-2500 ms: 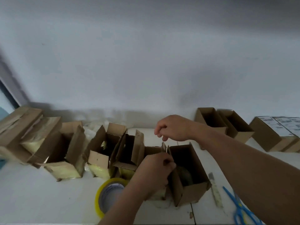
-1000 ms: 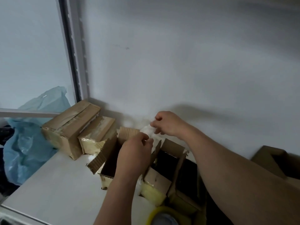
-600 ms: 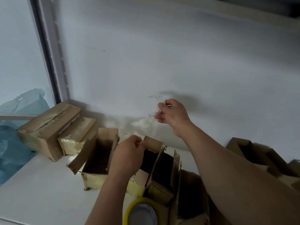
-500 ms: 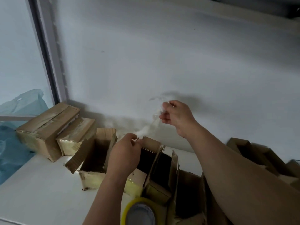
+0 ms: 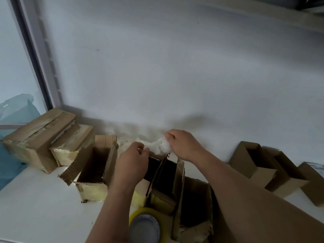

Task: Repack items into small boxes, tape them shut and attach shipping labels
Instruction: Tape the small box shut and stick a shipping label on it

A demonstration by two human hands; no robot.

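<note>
White table (image 5: 35, 207): four open boxes (image 5: 94, 165), seemingly; both hands (image 5: 182, 144) gripping bubble wrap (image 5: 160, 146).

Bare white tabletop (image 5: 35, 207) lies open at front left — hands could pass there. Ahead, open brown cardboard boxes (image 5: 94, 165) crowd together, the yellow tape roll (image 5: 145, 225) just before them — the white wall (image 5: 175, 76) close behind.

A crumpled white wad of bubble wrap (image 5: 160, 146) hangs just above the row of 4 open brown cardboard boxes (image 5: 94, 170); a yellow tape roll (image 5: 145, 225) lies before that row.
</note>
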